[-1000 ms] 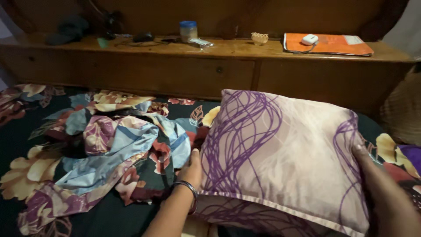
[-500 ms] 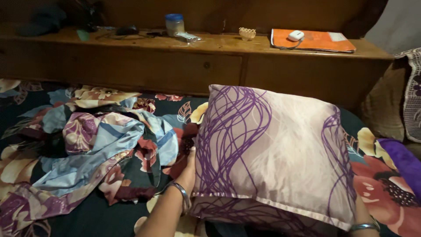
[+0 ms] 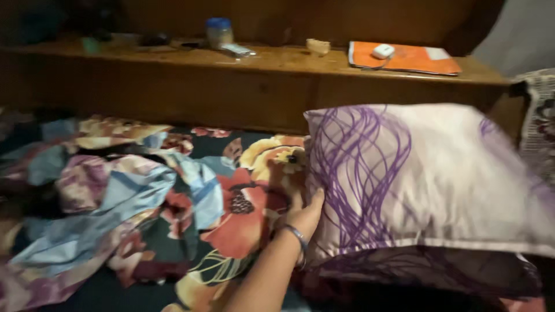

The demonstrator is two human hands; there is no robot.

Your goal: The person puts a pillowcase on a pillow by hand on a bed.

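Pillow held at its left edge above the flowered bedsheet

Pillow [image 3: 428, 173], pale with purple swirling lines, is lying tilted near the head of the bed, its long side running rightward and its upper edge reaching toward the wooden headboard shelf [image 3: 260, 63]. The left hand [image 3: 303, 214] is pressing flat against the pillow's left edge, the fingers [image 3: 315, 199] held together and pointing upward along the seam, with the cloth lying just to the right of them and touching them. A metal bangle [image 3: 296, 236] is sitting on that wrist, below the pillow's lower left corner. The right hand is not showing; whether it is holding the pillow's far side cannot be told. Under the pillow a darker purple layer [image 3: 416, 271] is showing, touching its lower edge.

Left of the pillow, the dark floral bedsheet [image 3: 243, 202] is spreading out, and farther left a crumpled blue and floral cloth [image 3: 115, 196] is lying in a heap, well apart from the pillow. Behind the pillow, on the shelf, an orange folder [image 3: 410, 58] is lying with a small white case [image 3: 383, 51] on it. Farther left along the shelf a jar with a blue lid [image 3: 219, 32] is standing. Right of the pillow, a patterned lace-like cloth [image 3: 540, 115] is hanging at the frame's edge.
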